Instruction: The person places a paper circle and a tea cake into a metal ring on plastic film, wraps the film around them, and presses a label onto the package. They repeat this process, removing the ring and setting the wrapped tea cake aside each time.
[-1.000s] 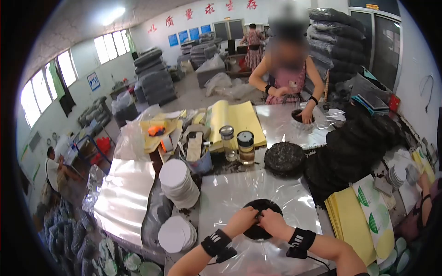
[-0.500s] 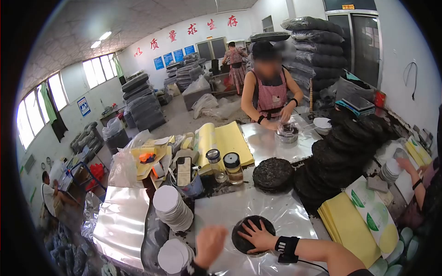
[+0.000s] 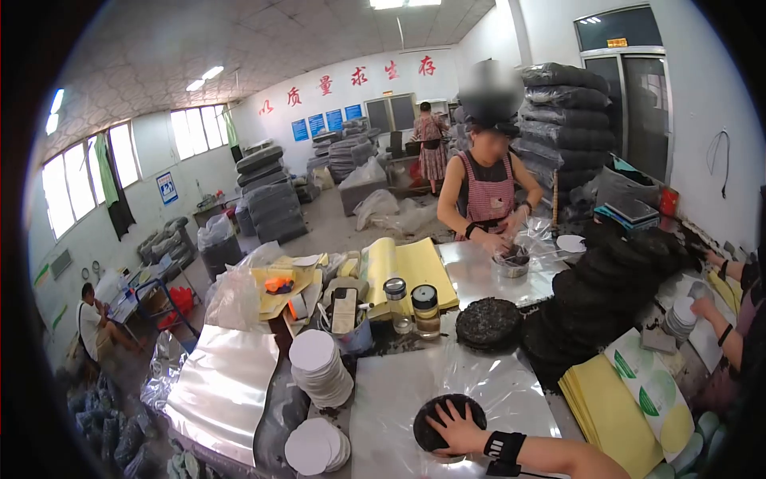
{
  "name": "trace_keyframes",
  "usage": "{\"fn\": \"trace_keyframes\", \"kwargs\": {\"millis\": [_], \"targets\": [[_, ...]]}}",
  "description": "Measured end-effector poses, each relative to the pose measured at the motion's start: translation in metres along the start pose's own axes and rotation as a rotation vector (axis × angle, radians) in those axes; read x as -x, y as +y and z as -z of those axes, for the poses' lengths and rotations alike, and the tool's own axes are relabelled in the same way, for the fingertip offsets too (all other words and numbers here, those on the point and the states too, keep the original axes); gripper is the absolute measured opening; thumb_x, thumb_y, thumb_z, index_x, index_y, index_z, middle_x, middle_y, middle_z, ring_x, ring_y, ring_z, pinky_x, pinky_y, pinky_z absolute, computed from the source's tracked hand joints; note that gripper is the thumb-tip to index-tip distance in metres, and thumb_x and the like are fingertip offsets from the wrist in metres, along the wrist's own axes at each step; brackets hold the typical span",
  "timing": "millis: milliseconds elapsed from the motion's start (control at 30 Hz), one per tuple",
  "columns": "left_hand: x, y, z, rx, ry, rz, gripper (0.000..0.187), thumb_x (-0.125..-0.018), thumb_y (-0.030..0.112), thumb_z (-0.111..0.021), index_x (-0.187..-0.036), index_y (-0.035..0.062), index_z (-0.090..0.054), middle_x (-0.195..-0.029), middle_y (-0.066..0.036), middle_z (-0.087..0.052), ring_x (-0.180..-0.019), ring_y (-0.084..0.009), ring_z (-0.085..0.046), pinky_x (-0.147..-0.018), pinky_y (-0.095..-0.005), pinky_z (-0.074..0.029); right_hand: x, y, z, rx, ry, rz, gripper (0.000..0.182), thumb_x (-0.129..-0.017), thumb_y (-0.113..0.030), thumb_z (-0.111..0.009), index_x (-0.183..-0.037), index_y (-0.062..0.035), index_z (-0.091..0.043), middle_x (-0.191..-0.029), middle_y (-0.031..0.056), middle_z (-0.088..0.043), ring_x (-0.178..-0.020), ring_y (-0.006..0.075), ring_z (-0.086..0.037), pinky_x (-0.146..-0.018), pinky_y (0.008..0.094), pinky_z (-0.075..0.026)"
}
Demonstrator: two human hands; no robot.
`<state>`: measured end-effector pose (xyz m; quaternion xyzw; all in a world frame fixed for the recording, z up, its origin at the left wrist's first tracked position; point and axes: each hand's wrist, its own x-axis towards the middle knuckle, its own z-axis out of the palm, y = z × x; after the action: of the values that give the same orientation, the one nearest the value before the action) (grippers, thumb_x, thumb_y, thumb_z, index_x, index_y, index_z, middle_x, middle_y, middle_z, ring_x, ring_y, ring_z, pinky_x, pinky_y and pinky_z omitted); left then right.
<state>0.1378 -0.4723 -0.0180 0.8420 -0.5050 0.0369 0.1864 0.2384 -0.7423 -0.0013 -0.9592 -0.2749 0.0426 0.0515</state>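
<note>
My right hand [image 3: 459, 432] lies flat with spread fingers on a round black disc [image 3: 424, 438] of dark, pressed-looking material. Clear plastic film spreads around the disc on a shiny metal sheet [image 3: 381, 407]. A black band with a cable circles my right wrist. My left hand is out of view. Left of the sheet stand two stacks of white round papers, a taller stack [image 3: 315, 354] and a lower stack [image 3: 309, 445]. Beyond the disc, rough black round cakes [image 3: 487, 321] are piled up.
Two lidded glass jars [image 3: 424, 310] and a tub with a phone [image 3: 345, 311] stand behind the sheet. Yellow paper [image 3: 602, 415] and tall piles of black cakes [image 3: 586, 307] are at right. A co-worker [image 3: 488, 180] handles a round container opposite; another person's hands work at far right.
My left hand has dropped out of view. My right hand stays spread on the disc. The view has shifted, so the scene sits lower and farther right.
</note>
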Motion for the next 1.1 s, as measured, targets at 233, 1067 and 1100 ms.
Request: {"fn": "trace_keyframes", "kwargs": {"millis": [233, 1067, 1100], "targets": [[-0.115, -0.019, -0.028, -0.034, 0.339, 0.237, 0.123, -0.069, 0.056, -0.085, -0.150, -0.0118, -0.024, -0.147, -0.035, -0.039, -0.138, -0.0490, -0.036, -0.116, -0.0550, -0.031, 0.005, -0.002, -0.002, -0.192, 0.121, -0.030, 0.071, -0.079, -0.042, -0.072, -0.138, -0.0089, -0.052, -0.141, 0.0242, -0.049, -0.133, 0.0459, -0.044, -0.105, 0.0650, -0.037], [-0.151, 0.010, 0.012, 0.164, 0.269, 0.752, 0.069, -0.065, 0.021, -0.088, -0.122, 0.0051, -0.051, -0.105, -0.010, -0.055, -0.095, -0.0304, -0.057, -0.086, -0.0425, -0.044, 0.038, 0.012, 0.060, -1.081, 0.873, -0.383, 0.102, -0.070, -0.023, -0.092, -0.149, 0.0024, -0.032, -0.140, 0.0230, -0.051, -0.126, 0.0303, -0.056, -0.104, 0.0415, -0.046], [-0.153, 0.012, 0.020, 0.189, 0.256, 0.778, 0.072, -0.065, 0.021, -0.088, -0.124, 0.0043, -0.051, -0.111, -0.012, -0.055, -0.098, -0.0320, -0.057, -0.090, -0.0431, -0.044, 0.023, 0.015, 0.071, -0.822, 0.986, -0.293, 0.094, -0.073, -0.024, -0.090, -0.147, 0.0015, -0.037, -0.138, 0.0240, -0.053, -0.126, 0.0317, -0.056, -0.104, 0.0419, -0.046]]}}
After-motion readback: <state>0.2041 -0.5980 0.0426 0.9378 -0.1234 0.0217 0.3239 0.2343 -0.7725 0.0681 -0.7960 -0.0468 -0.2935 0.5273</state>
